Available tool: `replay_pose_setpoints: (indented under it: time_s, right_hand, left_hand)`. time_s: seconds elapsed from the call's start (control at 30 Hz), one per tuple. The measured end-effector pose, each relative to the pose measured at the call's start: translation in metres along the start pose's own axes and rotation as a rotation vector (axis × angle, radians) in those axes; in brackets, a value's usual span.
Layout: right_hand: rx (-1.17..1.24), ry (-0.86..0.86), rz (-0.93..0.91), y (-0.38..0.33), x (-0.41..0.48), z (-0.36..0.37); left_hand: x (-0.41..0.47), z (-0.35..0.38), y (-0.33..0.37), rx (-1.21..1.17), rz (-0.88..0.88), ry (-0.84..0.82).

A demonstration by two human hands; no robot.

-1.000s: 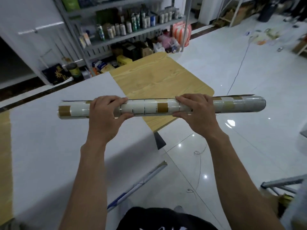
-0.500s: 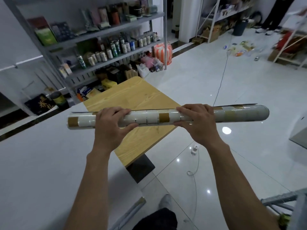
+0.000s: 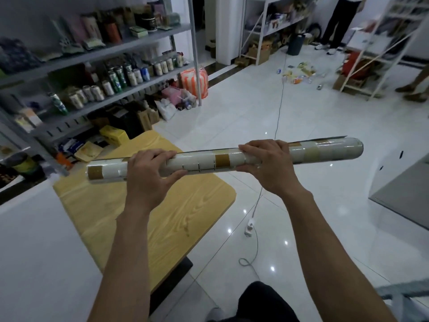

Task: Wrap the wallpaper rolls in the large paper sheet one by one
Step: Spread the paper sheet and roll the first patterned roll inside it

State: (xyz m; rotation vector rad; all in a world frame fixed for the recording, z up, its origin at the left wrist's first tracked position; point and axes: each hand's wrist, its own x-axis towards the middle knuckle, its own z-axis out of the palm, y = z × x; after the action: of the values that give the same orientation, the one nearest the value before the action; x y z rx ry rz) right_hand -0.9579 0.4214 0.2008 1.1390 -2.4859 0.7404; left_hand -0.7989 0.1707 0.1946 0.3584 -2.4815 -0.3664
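A long wallpaper roll (image 3: 204, 162), white with tan squares and clear film, is held level in the air above the table's right corner. My left hand (image 3: 148, 175) grips it left of the middle, and my right hand (image 3: 269, 165) grips it right of the middle. The large white paper sheet (image 3: 39, 247) lies flat over the left part of the wooden table (image 3: 176, 217). The roll's right end sticks out over the floor.
Metal shelves (image 3: 97, 73) with cans and packets stand behind the table, with boxes and bags on the floor below. A cable with a plug (image 3: 249, 228) trails across the white tiles. A person's legs (image 3: 336, 22) stand at the far right. A grey-white cabinet (image 3: 401, 194) is at right.
The view has swung up and to the right, so more of the room shows. Both hands keep the same hold on the roll, which stays level above the table.
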Motion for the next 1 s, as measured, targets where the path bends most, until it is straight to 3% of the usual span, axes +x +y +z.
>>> replay_pose_setpoints:
  time_s: [0.3,0.6,1.0]
  right_hand:
    - [0.084,0.034,-0.042,0.111,0.088,0.022]
    - [0.144,-0.045,-0.166,0.242,0.203,0.027]
    - [0.167,-0.136,-0.264,0.307,0.355,0.079]
  left_hand:
    - [0.098,0.078,0.026,0.029,-0.018,0.031]
    - [0.204,0.158,0.079,0.091,-0.14,0.096]
    - [0.323,0.222,0.049,0.147,-0.288,0.11]
